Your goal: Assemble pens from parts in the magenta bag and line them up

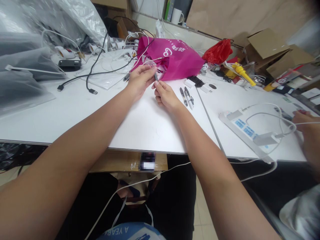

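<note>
Both hands meet over the white table, just in front of a magenta bag [183,60]. Between them is a small dark, slim object [156,76], possibly part of a pen. My left hand [142,80] has its fingers closed around its upper end. At its lower end, my right hand [165,95] pinches it between thumb and forefinger, the other fingers curled. Several pens [187,96] lie on the table to the right of my right hand. A small white block [190,83] rests behind the pens.
A white power strip [246,133] with cables lies at the right, near another person's hand [306,120]. Black cables [93,90] and grey plastic bags [25,80] occupy the left. Toward the back right are a red bag [218,51], a yellow object [243,74] and cardboard boxes [270,45].
</note>
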A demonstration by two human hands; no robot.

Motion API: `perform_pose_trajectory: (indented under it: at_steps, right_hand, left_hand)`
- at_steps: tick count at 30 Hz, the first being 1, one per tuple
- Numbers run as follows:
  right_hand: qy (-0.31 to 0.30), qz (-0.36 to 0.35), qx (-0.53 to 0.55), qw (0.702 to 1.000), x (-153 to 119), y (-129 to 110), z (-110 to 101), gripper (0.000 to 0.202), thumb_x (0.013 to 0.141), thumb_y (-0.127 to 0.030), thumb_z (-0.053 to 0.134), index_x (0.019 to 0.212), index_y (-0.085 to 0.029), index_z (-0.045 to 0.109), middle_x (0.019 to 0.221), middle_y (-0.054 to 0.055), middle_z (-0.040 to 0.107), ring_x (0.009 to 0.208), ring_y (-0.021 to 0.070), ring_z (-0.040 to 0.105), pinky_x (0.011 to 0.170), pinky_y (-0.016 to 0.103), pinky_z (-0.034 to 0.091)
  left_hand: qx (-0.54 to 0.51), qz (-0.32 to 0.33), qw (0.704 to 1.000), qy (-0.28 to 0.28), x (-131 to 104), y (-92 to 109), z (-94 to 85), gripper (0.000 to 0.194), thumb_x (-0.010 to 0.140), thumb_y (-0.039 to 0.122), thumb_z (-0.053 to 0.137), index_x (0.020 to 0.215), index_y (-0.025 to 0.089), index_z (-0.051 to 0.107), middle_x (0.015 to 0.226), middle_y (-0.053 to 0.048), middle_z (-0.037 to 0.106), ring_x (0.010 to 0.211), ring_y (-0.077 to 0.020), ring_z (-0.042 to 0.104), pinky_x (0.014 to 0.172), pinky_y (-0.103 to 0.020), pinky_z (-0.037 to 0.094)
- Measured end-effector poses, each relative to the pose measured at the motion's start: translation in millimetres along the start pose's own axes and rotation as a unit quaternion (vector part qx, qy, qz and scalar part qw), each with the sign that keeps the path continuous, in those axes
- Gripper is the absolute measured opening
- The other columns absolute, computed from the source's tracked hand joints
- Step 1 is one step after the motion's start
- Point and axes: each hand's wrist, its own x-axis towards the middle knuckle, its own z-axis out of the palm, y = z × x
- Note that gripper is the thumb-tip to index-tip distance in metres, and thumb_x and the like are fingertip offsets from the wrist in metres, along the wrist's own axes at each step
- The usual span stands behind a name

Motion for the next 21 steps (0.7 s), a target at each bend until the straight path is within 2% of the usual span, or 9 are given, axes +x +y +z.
perform_pose_trajectory:
  at_steps: [2,7,10,13,15,18,21]
  right_hand:
    - [0.000,0.001,0.001,1.000,0.0,0.3,0.0,0.060,0.104,-0.083,0.072,0.098,-0.029,0.045,0.068,-0.012,0.024,0.053,0.0083,0.014,0.049,0.027,0.006]
    - [-0.014,0.010,0.021,1.000,-2.2,-2.3,-0.2,0.059,0.104,-0.080,0.075,0.098,-0.030,0.043,0.067,-0.013,0.021,0.052,0.0088,0.012,0.049,0.027,0.006]
    - [-0.021,0.012,0.028,0.999,-2.6,-3.1,-0.4,0.057,0.105,-0.076,0.076,0.097,-0.030,0.043,0.066,-0.013,0.020,0.052,0.0088,0.011,0.049,0.027,0.004]
    - [-0.030,0.016,0.034,0.999,-2.2,-2.5,-1.0,0.055,0.106,-0.072,0.078,0.097,-0.030,0.043,0.066,-0.013,0.020,0.051,0.0086,0.011,0.049,0.026,0.004]
    - [-0.031,0.019,0.037,0.999,-1.9,-2.2,-1.4,0.053,0.108,-0.068,0.077,0.097,-0.029,0.043,0.067,-0.013,0.021,0.051,0.0084,0.012,0.048,0.025,0.005]
    - [-0.031,0.024,0.038,0.999,-1.9,-1.8,-1.0,0.047,0.111,-0.060,0.075,0.096,-0.029,0.042,0.067,-0.013,0.023,0.050,0.0080,0.013,0.047,0.024,0.007]
    - [-0.032,0.029,0.038,0.998,-2.5,-1.2,0.5,0.042,0.114,-0.054,0.072,0.097,-0.028,0.044,0.066,-0.014,0.024,0.051,0.0077,0.012,0.047,0.023,0.008]
  left_hand:
    - [0.011,0.000,1.000,0.018,0.8,-0.2,0.7,0.029,0.105,-0.004,0.075,0.092,0.022,0.069,0.086,0.001,0.076,0.091,-0.0179,0.076,0.102,-0.037,0.063]
    - [0.012,-0.019,1.000,-0.019,0.5,0.9,0.2,0.025,0.113,0.001,0.064,0.099,0.021,0.071,0.097,-0.003,0.082,0.099,-0.0191,0.079,0.095,-0.036,0.064]
    - [0.040,-0.016,0.999,-0.005,1.2,-1.5,0.9,0.020,0.111,0.013,0.079,0.096,0.022,0.069,0.095,-0.004,0.080,0.109,-0.0244,0.080,0.095,-0.040,0.064]
    - [0.075,-0.013,0.997,0.032,2.4,-3.6,2.2,0.031,0.100,0.014,0.095,0.096,0.023,0.065,0.097,-0.004,0.079,0.118,-0.0290,0.080,0.098,-0.042,0.064]
    - [0.076,-0.019,0.996,0.035,2.2,-3.1,2.5,0.026,0.102,0.010,0.090,0.099,0.021,0.067,0.104,-0.006,0.081,0.118,-0.0290,0.081,0.099,-0.042,0.063]
    - [0.064,-0.027,0.998,0.008,0.7,-2.1,1.9,0.017,0.109,0.009,0.078,0.100,0.020,0.068,0.104,-0.008,0.081,0.121,-0.0295,0.082,0.096,-0.040,0.064]
    - [0.068,-0.015,0.997,0.018,-0.4,-3.3,1.1,0.019,0.109,0.014,0.081,0.097,0.022,0.068,0.097,-0.006,0.081,0.122,-0.0295,0.082,0.092,-0.039,0.066]
